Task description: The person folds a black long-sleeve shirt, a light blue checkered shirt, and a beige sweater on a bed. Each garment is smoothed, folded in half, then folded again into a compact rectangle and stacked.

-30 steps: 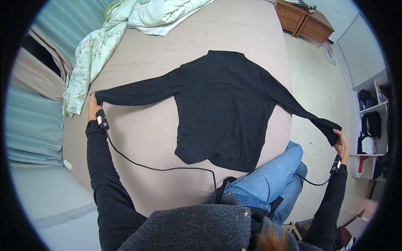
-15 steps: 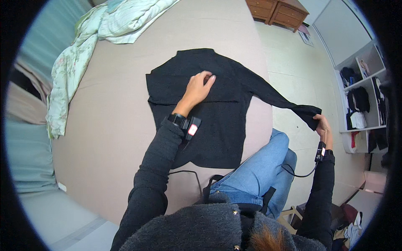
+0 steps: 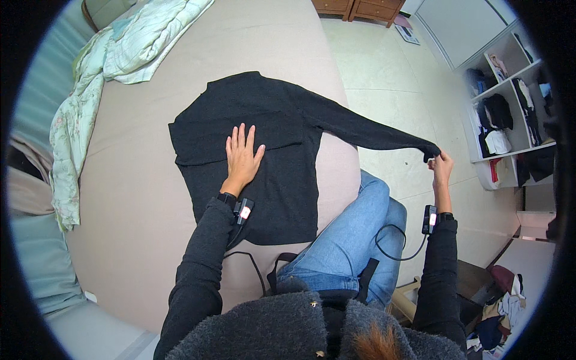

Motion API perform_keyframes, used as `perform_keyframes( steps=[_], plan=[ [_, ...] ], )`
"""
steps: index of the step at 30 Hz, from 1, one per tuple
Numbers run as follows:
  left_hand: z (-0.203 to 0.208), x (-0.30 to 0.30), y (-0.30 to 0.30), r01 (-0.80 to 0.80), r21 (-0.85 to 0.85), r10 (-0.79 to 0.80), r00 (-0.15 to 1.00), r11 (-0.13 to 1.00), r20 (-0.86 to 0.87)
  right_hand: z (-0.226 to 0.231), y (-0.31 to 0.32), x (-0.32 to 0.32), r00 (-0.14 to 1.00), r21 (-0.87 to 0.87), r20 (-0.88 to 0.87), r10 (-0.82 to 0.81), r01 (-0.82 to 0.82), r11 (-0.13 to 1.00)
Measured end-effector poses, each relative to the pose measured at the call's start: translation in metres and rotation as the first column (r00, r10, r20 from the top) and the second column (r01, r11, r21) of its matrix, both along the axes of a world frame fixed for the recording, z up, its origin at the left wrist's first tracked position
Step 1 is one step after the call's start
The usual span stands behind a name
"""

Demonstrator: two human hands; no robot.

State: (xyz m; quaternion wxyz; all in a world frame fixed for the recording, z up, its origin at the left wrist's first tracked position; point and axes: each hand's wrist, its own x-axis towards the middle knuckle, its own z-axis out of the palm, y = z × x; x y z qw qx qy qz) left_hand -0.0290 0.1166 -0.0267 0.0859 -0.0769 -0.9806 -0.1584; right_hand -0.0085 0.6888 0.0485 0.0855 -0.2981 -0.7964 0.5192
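Roughly to the right of the bed (image 3: 132,240), an open white shelf unit (image 3: 528,149) stands with clothes in its compartments: dark clothes (image 3: 498,112) with a white cloth (image 3: 497,143) below them in one, upright folds of dark and pale fabric in the one beside it, and a red cloth (image 3: 494,170) next to dark garments at the bottom. A wooden cabinet (image 3: 375,10) at the far edge has its drawers closed, so their contents cannot be told.

The black top (image 3: 276,198) lies spread on the bed, in front of the person's lap. Its collar points away from the person and its hem toward them; the long axis of the body runs nearly straight away, leaning a little left at the far end. The left sleeve lies folded across the body, its lower edge running crosswise to that axis. The right sleeve (image 3: 372,135) stretches out to the right past the edge of the bed, sloping slightly toward the person.

The left hand (image 3: 243,165) rests palm down on the folded part, fingers pointing away and thumb apart, its grip closed on nothing. The right hand (image 3: 443,170) has its grip clamped on the cuff of the right sleeve, above the floor
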Motion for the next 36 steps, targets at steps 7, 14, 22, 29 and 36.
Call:
perform_keyframes(
  steps=[7, 14, 22, 29, 36],
  plan=[
    [0.003, 0.005, 0.006, -0.023, -0.093, 0.02, 0.999, 0.995, -0.028, -0.002, -0.051, -0.031, 0.667, -0.78, -0.418, -0.618, 0.086, 0.62],
    [0.003, 0.007, 0.007, -0.019, -0.085, 0.014, 0.998, 0.996, -0.054, 0.117, -0.266, -0.072, 0.521, -0.332, -0.852, -0.05, -0.464, 0.821],
    [0.011, 0.022, -0.004, 0.006, -0.001, -0.006, 0.997, 1.0, -0.078, 0.041, -0.355, -0.091, 0.694, 0.099, -0.355, 0.626, -0.639, 0.763],
    [0.026, 0.098, -0.089, -0.057, 0.338, 0.129, 0.973, 0.939, -0.192, -0.08, -0.248, -0.067, 0.895, 0.098, 0.117, 0.431, -0.443, 0.891],
    [0.009, 0.034, -0.156, -0.701, 0.479, 0.733, 0.661, 0.528, 0.159, -0.079, -0.329, -0.098, 0.879, 0.397, 0.204, 0.431, -0.477, 0.784]
  ],
)
